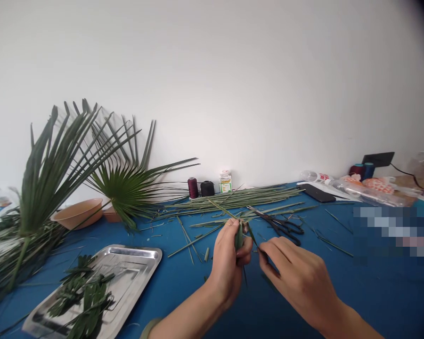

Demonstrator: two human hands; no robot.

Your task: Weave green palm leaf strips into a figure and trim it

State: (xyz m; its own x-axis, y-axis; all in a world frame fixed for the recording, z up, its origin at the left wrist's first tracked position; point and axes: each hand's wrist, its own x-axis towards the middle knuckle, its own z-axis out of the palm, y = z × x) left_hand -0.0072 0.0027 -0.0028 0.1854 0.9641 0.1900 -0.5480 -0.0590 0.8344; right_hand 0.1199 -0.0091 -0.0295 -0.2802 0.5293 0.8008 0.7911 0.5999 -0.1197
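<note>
My left hand (229,259) is closed around a small bundle of green palm leaf strips (239,237), held above the blue tabletop. To its right, my right hand (293,270) pinches the end of a narrow leaf strip (251,234) that runs out of the bundle. The fingers hide much of the folded part. Just behind the hands lies a pair of black scissors (277,222), its blades toward the left. Loose cut leaf strips (198,233) are scattered around it.
At the lower left, a metal tray (137,268) holds several woven leaf pieces (92,301). Fan palm leaves (127,188) lean against the wall beside an orange bowl (79,215). Thread spools (192,188), a small box (225,182) and a dark phone (317,193) line the back.
</note>
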